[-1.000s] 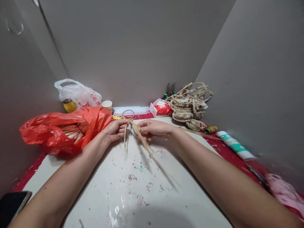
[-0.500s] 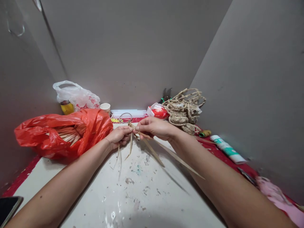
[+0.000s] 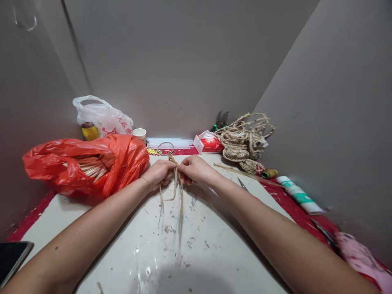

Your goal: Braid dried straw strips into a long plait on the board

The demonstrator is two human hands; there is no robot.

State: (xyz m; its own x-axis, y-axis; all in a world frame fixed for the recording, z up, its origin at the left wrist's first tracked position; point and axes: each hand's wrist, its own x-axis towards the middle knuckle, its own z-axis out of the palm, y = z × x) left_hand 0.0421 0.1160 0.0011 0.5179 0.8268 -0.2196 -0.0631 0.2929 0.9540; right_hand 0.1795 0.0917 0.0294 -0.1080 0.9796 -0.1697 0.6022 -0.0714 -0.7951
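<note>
Close together over the middle of the white tabletop, my left hand and my right hand pinch a small braid of tan straw strips. The braid's knotted top shows between the fingertips, just in front of a thin metal ring; whether they are joined I cannot tell. Loose strip ends dangle below both hands toward the table. Fingers of both hands are curled closed, and the exact crossing of the strips is hidden behind them.
At left lies a red plastic bag of straw strips. A paper cup, clear sticks, a tissue pack and coiled rope line the back. Scissors lie beyond my right forearm; a phone sits at left.
The long strips that stretched out to the right now hang straight down beneath the hands. My right hand has turned and drawn its fingers in. The whole view has shifted slightly.
</note>
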